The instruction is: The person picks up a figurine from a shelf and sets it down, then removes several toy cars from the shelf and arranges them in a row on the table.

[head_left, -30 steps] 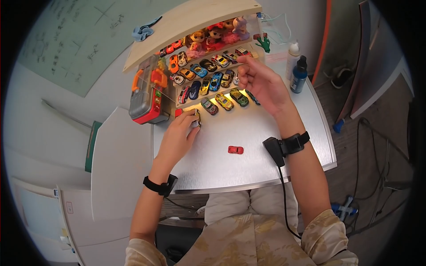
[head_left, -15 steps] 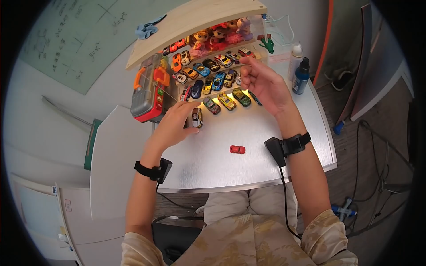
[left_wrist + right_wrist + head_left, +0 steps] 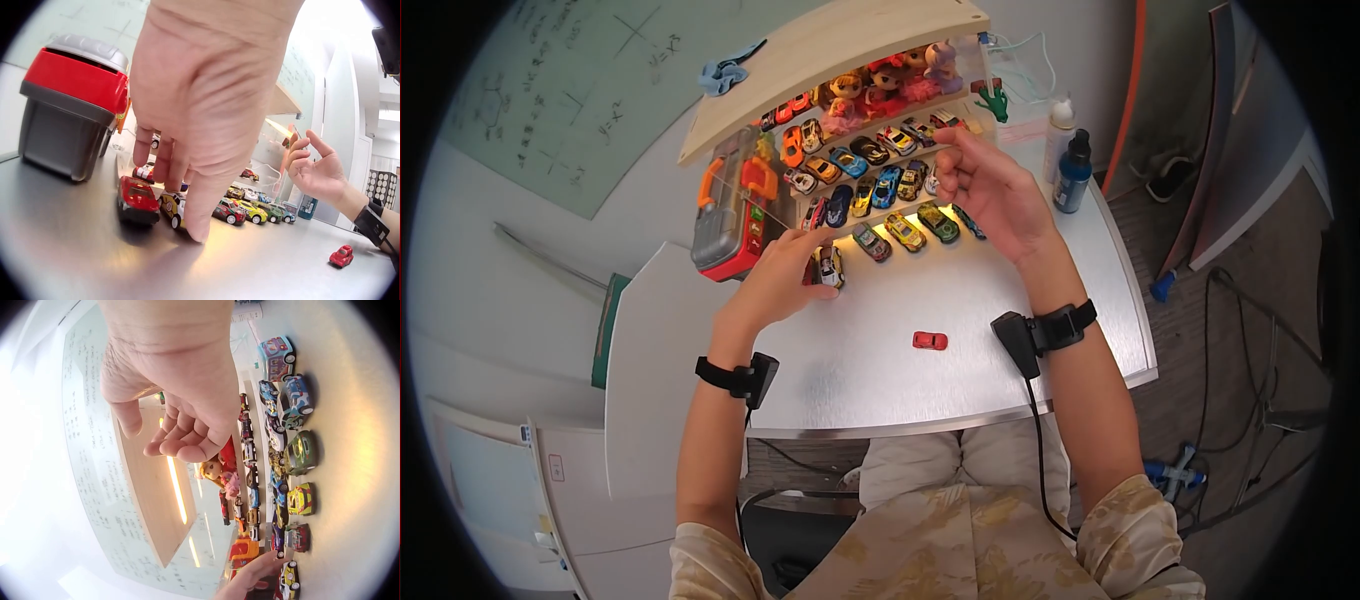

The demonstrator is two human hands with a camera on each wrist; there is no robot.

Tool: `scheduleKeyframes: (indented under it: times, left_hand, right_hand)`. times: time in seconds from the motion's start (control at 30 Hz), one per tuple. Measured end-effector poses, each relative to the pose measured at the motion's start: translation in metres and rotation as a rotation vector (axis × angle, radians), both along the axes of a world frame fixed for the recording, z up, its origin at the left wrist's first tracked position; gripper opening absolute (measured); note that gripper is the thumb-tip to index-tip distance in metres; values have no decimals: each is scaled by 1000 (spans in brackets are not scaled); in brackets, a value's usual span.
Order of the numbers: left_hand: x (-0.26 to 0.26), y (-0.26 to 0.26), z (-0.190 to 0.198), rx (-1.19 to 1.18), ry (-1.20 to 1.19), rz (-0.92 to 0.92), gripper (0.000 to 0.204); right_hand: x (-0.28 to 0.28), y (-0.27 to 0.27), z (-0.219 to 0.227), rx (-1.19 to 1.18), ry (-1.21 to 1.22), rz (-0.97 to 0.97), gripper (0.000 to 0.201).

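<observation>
My left hand (image 3: pixel 772 282) reaches down at the left end of a row of toy cars, fingers long and fairly straight. Its thumb is at the side of a white-and-yellow toy car (image 3: pixel 831 268), with the fingers behind that car. Close to its left stands a red toy car (image 3: pixel 137 201), mostly hidden under the hand in the head view. My right hand (image 3: pixel 1000 205) hangs in the air before the shelves, fingers loosely curled around nothing. Along the lowest shelf runs the front row, including a yellow car (image 3: pixel 905 230). A small red car (image 3: pixel 930 341) sits alone nearer me.
A wooden display shelf (image 3: pixel 840 50) holds several rows of cars, with dolls (image 3: pixel 887 82) on top. Left of it stands a grey-and-red toolbox (image 3: pixel 725 215). A blue bottle (image 3: pixel 1073 175) and a white bottle (image 3: pixel 1061 125) are at the table's right edge.
My left hand has let go of the white-and-yellow car, then come back against it. That car has shifted slightly left, toward the red one. The right hand stays where it was.
</observation>
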State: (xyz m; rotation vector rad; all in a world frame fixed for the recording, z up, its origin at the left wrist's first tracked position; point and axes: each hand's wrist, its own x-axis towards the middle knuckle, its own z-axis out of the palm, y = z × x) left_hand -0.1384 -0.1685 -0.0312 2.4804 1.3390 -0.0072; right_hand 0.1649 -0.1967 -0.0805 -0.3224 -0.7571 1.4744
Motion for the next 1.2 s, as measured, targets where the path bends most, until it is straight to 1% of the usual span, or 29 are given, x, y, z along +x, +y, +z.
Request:
scheduleKeyframes:
  times: [0.13,0.23,0.33,0.43,0.47,0.57,0.6,0.7,0.8,0.9,1.03,1.07,1.1,1.17,1.2]
  left_hand:
    - [1,0,0,4,13,20,78]
    - [-3,1,-5,55,2,-14,78]
    - [-5,-2,0,162,-69,-66,73]
    - [-4,-7,21,125,-357,33,69]
    - [-7,-3,23,106,-531,1,45]
    - [-22,6,17,-250,-1210,154,25]
    - [-21,5,12,-284,-1368,130,29]
    - [-29,15,-7,-451,-1696,57,32]
    - [-33,23,-24,-439,-1707,99,33]
    - [-32,26,-32,-466,-1736,113,32]
    - [-30,26,-35,-460,-1650,97,34]
    - [-30,26,-37,-466,-1642,81,34]
    - [-30,26,-37,-471,-1633,64,33]
    - [-30,24,-35,-480,-1642,89,34]
    - [-30,23,-35,-482,-1648,96,34]
  right_hand:
    - [-1,-1,1,-5,-1,-12,34]
    - [-1,-1,1,-5,-8,-13,35]
    - [0,-1,1,-8,-21,-18,35]
    - [-1,-2,1,-20,-54,-32,35]
    - [-3,-2,1,-27,-65,-35,36]
    - [-5,-1,0,-22,-112,-34,37]
    - [-5,-1,0,-19,-133,-29,37]
    - [-10,-5,6,-48,-230,-65,35]
    - [-13,-6,10,-26,-358,-58,32]
    - [-24,-13,18,-3,-550,-53,30]
    - [-42,-21,22,54,-793,2,28]
    - [-48,-23,26,18,-828,39,30]
    - [-54,-24,23,43,-905,21,30]
    - [-63,-25,13,101,-1057,-16,30]
    - [-69,-24,12,119,-1093,-23,30]
